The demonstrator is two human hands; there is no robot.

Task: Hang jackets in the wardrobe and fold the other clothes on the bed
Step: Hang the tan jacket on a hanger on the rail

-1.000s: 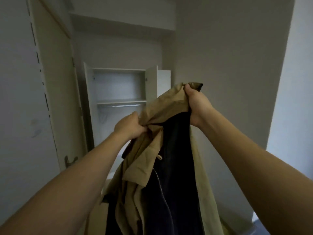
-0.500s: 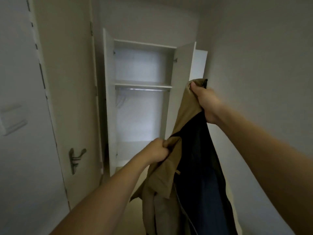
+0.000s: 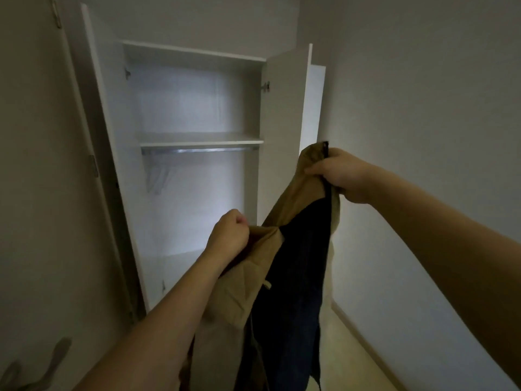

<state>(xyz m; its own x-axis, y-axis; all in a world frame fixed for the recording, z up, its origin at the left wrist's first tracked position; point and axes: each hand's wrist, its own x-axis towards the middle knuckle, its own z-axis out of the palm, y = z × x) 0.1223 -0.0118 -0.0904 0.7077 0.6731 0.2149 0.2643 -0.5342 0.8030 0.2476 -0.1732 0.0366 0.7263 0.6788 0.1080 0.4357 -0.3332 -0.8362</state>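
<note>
Right hand (image 3: pixel 342 176) gripping jacket (image 3: pixel 293 249), left hand (image 3: pixel 228 238) too

Open wardrobe (image 3: pixel 197 108), bare rail (image 3: pixel 197 150)

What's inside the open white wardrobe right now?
The white wardrobe holds a bare white shelf and, just under it, a metal hanging rail with faint pale hangers at its left end. The held tan jacket hides the lower right.
</note>
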